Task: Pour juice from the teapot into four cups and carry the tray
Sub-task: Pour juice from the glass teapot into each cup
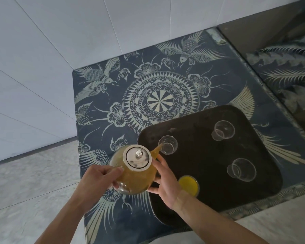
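Head view: round glass teapot [136, 180], dark tray [209, 155]

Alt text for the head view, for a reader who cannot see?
Two hands tilt a glass teapot of orange juice, its spout over an empty cup on a dark tray: the left hand grips it, the right hand steadies its side. One full cup and two other empty cups share the tray.

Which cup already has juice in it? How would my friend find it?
Find the dark tray on the blue patterned table. Of the four small glass cups on it, pick the nearest cup, right beside the right hand. It alone is full of yellow juice; the other three cups look clear.
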